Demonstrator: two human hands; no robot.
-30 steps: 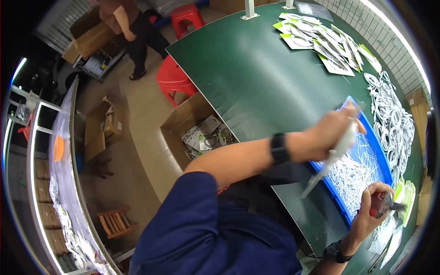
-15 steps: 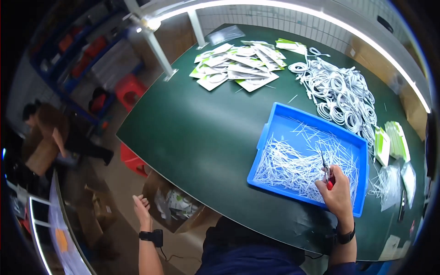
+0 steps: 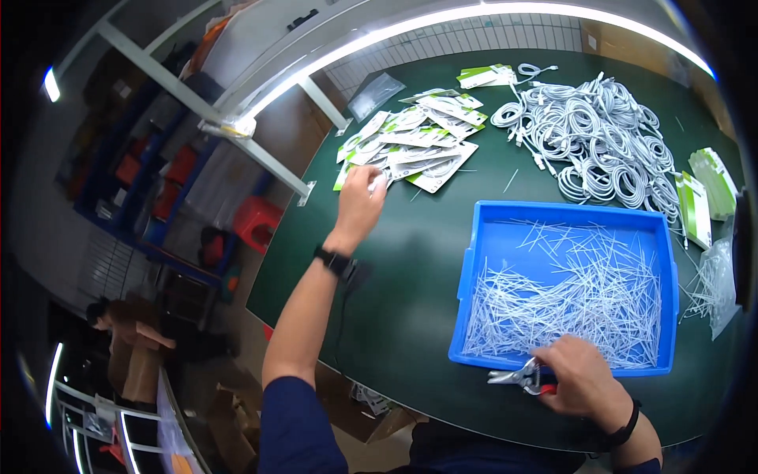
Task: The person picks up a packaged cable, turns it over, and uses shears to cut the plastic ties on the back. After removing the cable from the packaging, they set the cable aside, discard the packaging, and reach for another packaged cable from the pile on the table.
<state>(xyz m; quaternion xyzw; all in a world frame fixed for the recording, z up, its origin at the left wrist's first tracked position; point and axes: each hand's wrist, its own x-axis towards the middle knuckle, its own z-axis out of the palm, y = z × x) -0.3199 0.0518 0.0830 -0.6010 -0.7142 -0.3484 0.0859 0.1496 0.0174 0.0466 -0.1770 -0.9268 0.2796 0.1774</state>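
My left hand (image 3: pixel 360 204) reaches across the table to the near left edge of a pile of flat white-and-green cable packages (image 3: pixel 430 136). Its fingers are curled around the edge of one package with a pale cable inside, though the exact grip is partly hidden. My right hand (image 3: pixel 580 378) holds small cutting pliers (image 3: pixel 515 376) with red on the handles, jaws pointing left, just over the near rim of a blue tray (image 3: pixel 466 304). Inside the tray lie many thin white strips (image 3: pixel 553 304), loosely heaped, like cable ties or cut pieces.
Behind the tray lies a heap of coiled pale cables (image 3: pixel 588 138). More green-and-white packages (image 3: pixel 695 207) stand at the right, with clear plastic bags (image 3: pixel 717 276) nearby. A metal frame post (image 3: pixel 276 167) rises from the table's left edge. At the left, another person (image 3: pixel 130 340) holds a cardboard box.
My left hand has gone from beside the table up to the package pile. My right hand with the pliers has moved from over the strips to the tray's near rim. The view has shifted.
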